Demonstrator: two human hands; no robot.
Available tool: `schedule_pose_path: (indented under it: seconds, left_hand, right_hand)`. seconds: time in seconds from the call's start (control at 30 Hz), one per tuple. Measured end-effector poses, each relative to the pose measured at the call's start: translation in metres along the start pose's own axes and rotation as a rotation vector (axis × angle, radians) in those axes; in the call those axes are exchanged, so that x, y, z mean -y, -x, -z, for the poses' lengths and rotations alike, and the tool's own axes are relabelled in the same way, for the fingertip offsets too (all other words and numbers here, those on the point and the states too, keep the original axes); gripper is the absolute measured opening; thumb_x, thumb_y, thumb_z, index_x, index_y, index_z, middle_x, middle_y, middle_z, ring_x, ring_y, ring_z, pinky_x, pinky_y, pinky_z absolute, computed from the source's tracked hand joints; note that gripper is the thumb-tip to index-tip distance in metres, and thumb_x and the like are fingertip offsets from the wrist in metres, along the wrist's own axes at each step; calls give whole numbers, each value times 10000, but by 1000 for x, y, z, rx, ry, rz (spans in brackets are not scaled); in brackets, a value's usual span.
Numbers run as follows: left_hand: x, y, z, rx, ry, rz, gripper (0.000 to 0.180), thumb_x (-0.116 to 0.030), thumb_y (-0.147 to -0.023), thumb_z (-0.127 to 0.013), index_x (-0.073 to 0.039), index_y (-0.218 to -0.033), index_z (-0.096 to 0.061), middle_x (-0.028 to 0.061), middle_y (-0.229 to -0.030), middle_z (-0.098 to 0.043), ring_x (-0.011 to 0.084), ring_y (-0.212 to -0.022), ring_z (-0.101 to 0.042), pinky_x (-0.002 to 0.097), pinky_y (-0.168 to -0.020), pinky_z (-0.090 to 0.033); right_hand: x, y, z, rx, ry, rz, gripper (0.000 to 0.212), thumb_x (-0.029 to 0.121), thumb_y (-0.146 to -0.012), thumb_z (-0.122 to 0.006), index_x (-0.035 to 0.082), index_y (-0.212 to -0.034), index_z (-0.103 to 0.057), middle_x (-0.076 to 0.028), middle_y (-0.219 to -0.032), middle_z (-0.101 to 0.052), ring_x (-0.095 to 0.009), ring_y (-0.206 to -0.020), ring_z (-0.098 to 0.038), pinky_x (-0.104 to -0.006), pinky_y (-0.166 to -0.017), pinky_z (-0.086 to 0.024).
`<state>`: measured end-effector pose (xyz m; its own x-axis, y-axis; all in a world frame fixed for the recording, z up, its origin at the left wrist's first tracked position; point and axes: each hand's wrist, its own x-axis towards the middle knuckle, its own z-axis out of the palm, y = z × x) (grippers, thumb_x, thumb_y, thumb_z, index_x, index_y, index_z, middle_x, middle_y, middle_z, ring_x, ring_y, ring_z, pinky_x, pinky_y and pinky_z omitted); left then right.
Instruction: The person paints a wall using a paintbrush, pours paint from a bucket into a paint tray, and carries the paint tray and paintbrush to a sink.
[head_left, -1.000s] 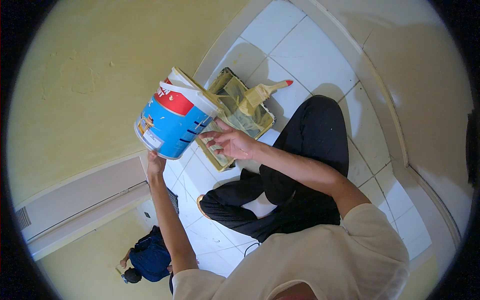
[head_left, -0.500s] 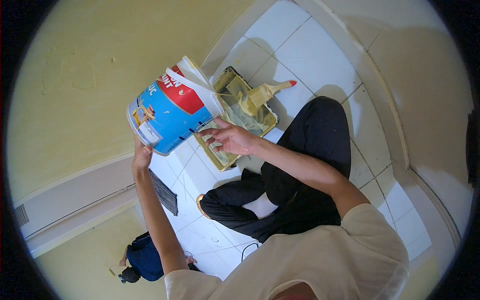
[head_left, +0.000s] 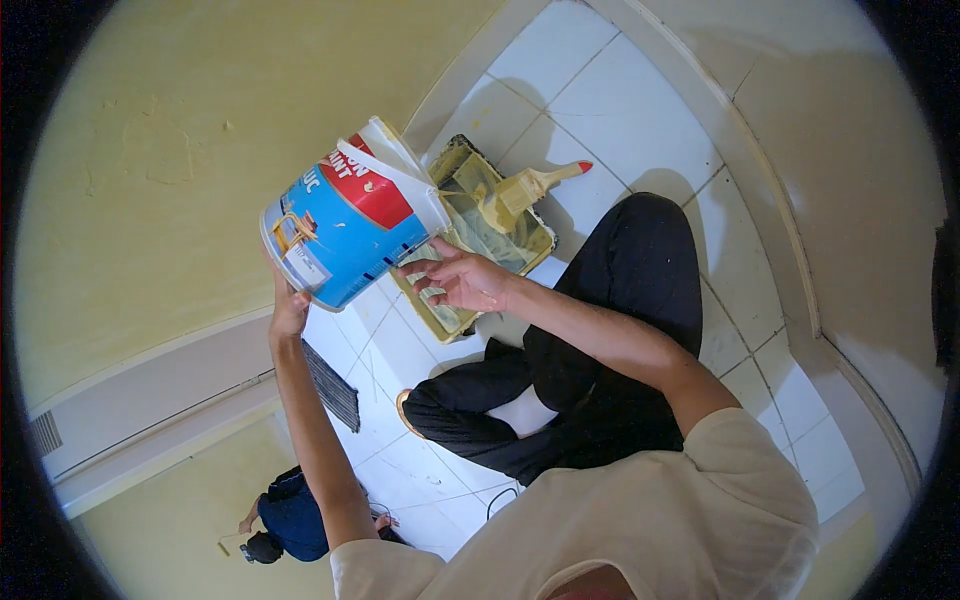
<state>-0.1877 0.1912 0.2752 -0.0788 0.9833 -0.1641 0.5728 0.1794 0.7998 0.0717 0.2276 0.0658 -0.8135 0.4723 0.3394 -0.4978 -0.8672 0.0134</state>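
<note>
A blue, red and white paint bucket (head_left: 365,235) is tipped on its side in front of me, its mouth facing right over a paint tray (head_left: 440,318). My left hand (head_left: 288,308) grips it by the base; most of those fingers are hidden behind it. Under the bucket's rim is my right hand (head_left: 455,278), fingers apart and palm partly up; I cannot tell whether its fingertips touch the bucket. A wide paintbrush (head_left: 520,193) with a red-tipped handle lies across the yellow-smeared tray. A thin yellowish streak runs between the bucket's mouth and the brush.
White floor tiles (head_left: 640,110) lie around the tray, beside my crossed legs in black trousers (head_left: 640,270). A yellow wall (head_left: 200,130) rises at the left. A dark striped mat (head_left: 330,385) lies near my left forearm. Another person in dark clothes (head_left: 295,515) is at the lower left.
The bucket and my left hand have shifted slightly to the right. My right hand, the tray and the brush look unmoved.
</note>
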Motion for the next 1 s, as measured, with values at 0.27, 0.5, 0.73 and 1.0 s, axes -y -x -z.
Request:
schedule_pose_path:
  seconds: [0.27, 0.5, 0.73, 1.0]
  left_hand:
    - [3, 2, -6, -9, -24, -25, 1447, -734, -521, -766, -119, -1508, 95, 164, -1514, -190, 312, -1383, -234, 493, -1114, -256]
    - [-1, 12, -38, -66, 46, -71, 1391, -737, -531, -761, -86, -1500, -5, 160, -1512, -206, 318, -1390, -227, 511, -1112, -247]
    - [-29, 14, -93, -186, 113, -99, 1427, -688, -525, -792, -145, -1496, 102, 211, -1505, -200, 356, -1394, -213, 517, -1124, -224]
    - [10, 19, -98, -233, 226, -155, 1508, -453, -451, -935, -260, -1478, 153, 237, -1542, -83, 403, -1411, -182, 585, -1086, -293]
  right_hand:
    - [-1, 0, 0, 4, -39, 6, 700, -23, -882, -462, 290, -1448, -196, -135, -1266, -554, -221, -1012, -584, -357, -774, -465]
    - [-6, 3, 3, -71, 2, 28, 683, -37, -871, -501, 266, -1428, -248, -88, -1302, -496, -232, -1179, -515, -406, -852, -458]
    - [-20, 0, 14, -145, 11, 85, 724, 11, -861, -600, 266, -1436, -242, -52, -1373, -410, -242, -1244, -452, -514, -1065, -351]
    - [-11, -5, 29, -12, 33, 109, 906, 457, -654, -839, 216, -1397, -378, 17, -1407, -425, -246, -1318, -385, -602, -1090, -292]
